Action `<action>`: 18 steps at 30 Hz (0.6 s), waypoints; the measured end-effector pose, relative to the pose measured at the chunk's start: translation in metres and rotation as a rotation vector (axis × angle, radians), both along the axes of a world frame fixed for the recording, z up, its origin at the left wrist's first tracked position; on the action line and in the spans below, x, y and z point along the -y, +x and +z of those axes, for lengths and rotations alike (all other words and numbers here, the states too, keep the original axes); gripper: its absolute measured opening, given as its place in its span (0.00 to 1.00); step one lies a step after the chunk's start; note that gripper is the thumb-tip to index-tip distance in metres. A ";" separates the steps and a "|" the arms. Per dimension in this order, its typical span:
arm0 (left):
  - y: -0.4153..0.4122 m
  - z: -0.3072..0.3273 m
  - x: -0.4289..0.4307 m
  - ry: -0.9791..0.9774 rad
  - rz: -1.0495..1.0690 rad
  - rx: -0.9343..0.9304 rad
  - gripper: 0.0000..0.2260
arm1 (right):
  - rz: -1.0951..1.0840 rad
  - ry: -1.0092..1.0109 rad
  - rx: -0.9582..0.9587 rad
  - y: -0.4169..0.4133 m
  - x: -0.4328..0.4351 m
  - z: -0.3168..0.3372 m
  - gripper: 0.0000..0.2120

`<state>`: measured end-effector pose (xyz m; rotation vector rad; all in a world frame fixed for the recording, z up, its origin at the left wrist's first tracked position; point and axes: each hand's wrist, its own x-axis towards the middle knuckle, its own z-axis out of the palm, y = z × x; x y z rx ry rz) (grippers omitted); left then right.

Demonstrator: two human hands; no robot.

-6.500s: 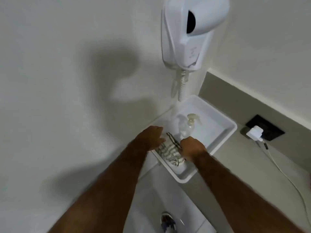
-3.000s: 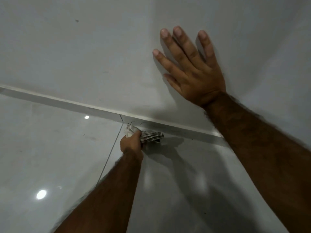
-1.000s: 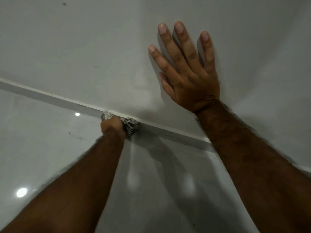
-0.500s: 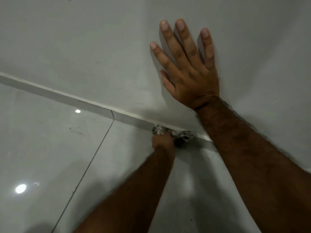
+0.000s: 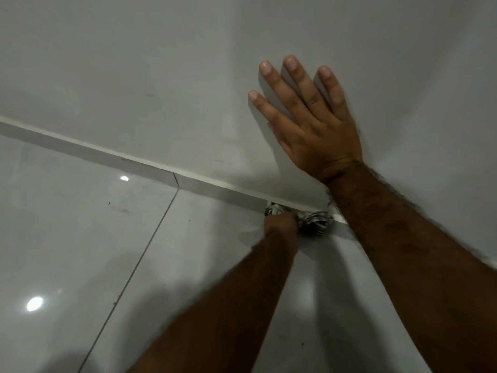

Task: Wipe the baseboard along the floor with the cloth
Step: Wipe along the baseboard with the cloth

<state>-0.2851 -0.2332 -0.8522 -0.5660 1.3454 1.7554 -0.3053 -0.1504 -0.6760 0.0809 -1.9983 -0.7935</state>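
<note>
A grey baseboard with a pale top edge runs diagonally from the left edge down to the right, where the white wall meets the floor. My left hand is shut on a bunched striped cloth and presses it against the baseboard just under my right forearm. The cloth sticks out on both sides of the fist. My right hand lies flat on the wall above, fingers spread, holding nothing. The baseboard to the right of the cloth is hidden behind my right arm.
Glossy light floor tiles fill the lower left, with a dark grout line running toward the baseboard joint. Bright light reflections and a few small dark specks show on the tiles. The white wall fills the upper half.
My left hand slid the cloth along the baseboard to the right, from left of the tile joint to under my right forearm. My right hand stayed flat on the wall.
</note>
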 end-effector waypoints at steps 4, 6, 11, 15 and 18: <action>-0.017 -0.002 0.012 -0.002 0.152 0.045 0.13 | 0.000 -0.004 0.013 0.000 0.000 -0.001 0.25; -0.048 -0.002 0.039 -0.023 0.253 -0.010 0.15 | -0.002 -0.009 0.015 0.001 0.000 -0.002 0.26; -0.149 -0.008 0.116 -0.133 0.431 -0.121 0.15 | 0.000 -0.013 0.011 0.001 0.000 -0.003 0.25; -0.186 -0.016 0.143 -0.188 0.473 -0.166 0.17 | 0.002 -0.021 0.011 0.000 0.000 -0.004 0.25; -0.174 -0.017 0.134 -0.138 0.468 -0.148 0.18 | 0.003 -0.030 0.018 -0.001 -0.001 -0.006 0.25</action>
